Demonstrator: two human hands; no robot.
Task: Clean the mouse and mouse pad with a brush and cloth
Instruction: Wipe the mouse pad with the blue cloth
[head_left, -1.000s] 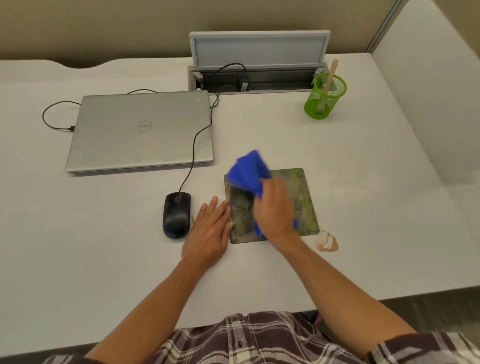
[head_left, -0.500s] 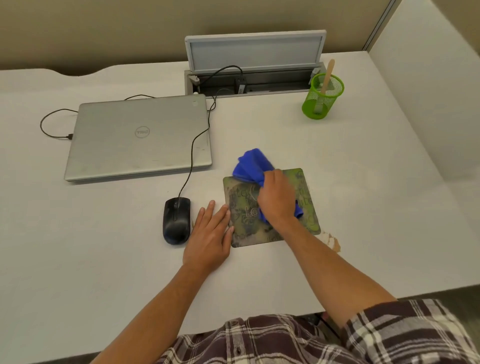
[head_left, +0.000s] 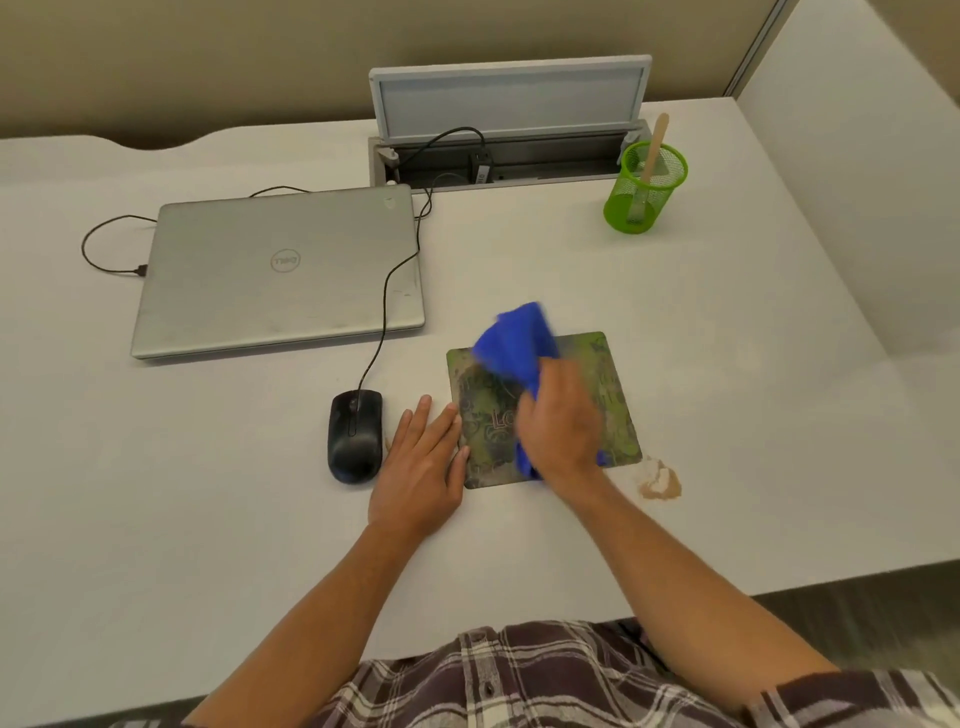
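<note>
A green patterned mouse pad (head_left: 618, 400) lies on the white desk in front of me. My right hand (head_left: 561, 421) grips a bunched blue cloth (head_left: 514, 345) and presses it on the pad's middle. My left hand (head_left: 423, 462) lies flat on the desk, fingers spread, its fingertips on the pad's left edge. A black wired mouse (head_left: 355, 435) sits just left of my left hand, apart from it. A brush with a wooden handle (head_left: 652, 150) stands in a green mesh cup (head_left: 644, 188) at the back right.
A shut silver laptop (head_left: 280, 270) lies at the back left with cables running to an open desk cable tray (head_left: 506, 161). A small tan heap of dirt (head_left: 658, 480) sits by the pad's near right corner. A partition wall rises on the right.
My right hand has swept the blue cloth back and forth over the pad, first toward its far edge, then back nearer. My left hand has stayed at the pad's left edge.
</note>
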